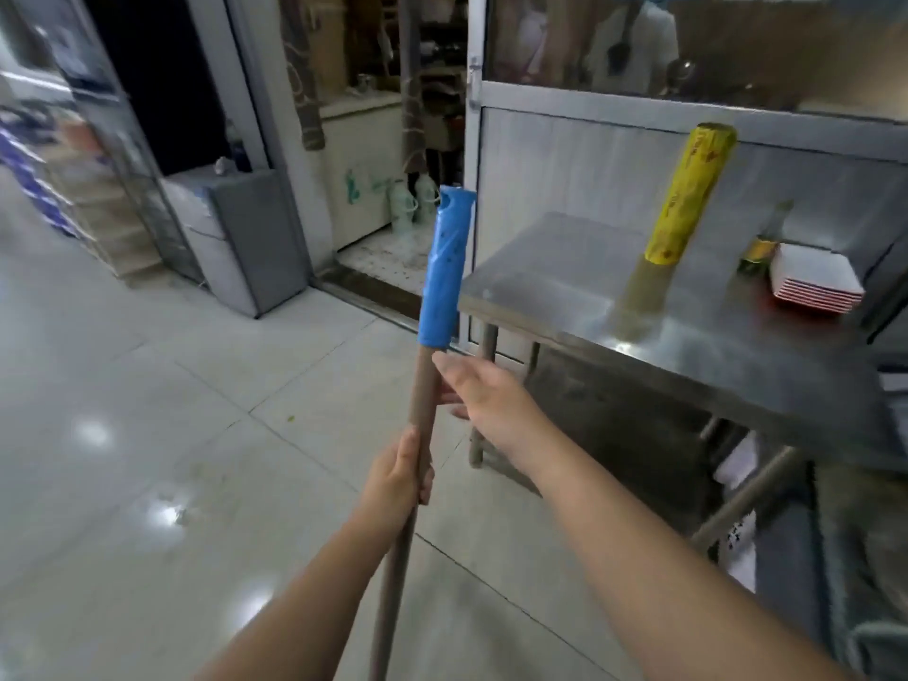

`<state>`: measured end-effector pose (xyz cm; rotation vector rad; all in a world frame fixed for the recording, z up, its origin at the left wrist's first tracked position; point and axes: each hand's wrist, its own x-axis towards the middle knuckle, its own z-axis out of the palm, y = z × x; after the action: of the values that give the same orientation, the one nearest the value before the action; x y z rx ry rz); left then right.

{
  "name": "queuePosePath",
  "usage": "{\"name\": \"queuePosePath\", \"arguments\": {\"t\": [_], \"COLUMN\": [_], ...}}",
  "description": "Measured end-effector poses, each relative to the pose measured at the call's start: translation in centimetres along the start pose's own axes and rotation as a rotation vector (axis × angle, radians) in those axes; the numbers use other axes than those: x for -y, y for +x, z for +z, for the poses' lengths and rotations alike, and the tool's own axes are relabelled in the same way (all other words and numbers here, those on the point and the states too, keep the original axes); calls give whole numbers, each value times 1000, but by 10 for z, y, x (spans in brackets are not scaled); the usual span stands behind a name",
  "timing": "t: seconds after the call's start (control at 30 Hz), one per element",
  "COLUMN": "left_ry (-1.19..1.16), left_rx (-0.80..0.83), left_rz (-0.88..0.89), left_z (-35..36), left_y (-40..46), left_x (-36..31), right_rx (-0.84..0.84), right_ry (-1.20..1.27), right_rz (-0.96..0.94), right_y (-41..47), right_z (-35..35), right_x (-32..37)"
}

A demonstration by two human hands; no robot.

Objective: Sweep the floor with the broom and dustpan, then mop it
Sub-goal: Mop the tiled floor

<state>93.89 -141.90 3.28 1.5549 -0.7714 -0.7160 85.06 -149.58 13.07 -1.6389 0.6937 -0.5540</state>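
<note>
Above the tiles, left hand grips the blue-capped brown handle; right hand loosely open.

Two hands are seen: the left hand at 6 o'clock and the right hand just above it. One long handle with one blue grip is counted at the centre. One steel table is seen at 3 o'clock, on which one yellow roll, one bottle and one stack of trays are counted. Two pale jugs are made out at 12 o'clock.
</note>
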Motion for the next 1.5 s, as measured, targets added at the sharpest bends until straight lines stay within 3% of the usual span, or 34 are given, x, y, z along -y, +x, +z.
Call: {"name": "queuePosePath", "arguments": {"t": [0.2,0.4,0.63,0.9,1.17,1.37,1.5], "left_ry": [35,21,9,-49,-44,7,43], "left_rx": [-222,-289,-369,-596,-818,-894,-1071], "left_rz": [-70,-138,-331,-351,-350,-480,-558], "left_z": [-23,-30,-70,-139,-222,-296,-337], "left_y": [16,67,197,314,430,544,583], "left_x": [1,10,30,23,54,74,95], "right_rx": [245,364,428,621,912,1073,1211], "right_ry": [171,121,32,-35,-89,-78,-84], "right_rz": [-27,4,133,93,126,204,238], "right_y": [67,137,289,434,578,712,761], "right_z": [41,46,82,143,230,308,367], "right_x": [6,-11,-26,7,14,0,-10]}}
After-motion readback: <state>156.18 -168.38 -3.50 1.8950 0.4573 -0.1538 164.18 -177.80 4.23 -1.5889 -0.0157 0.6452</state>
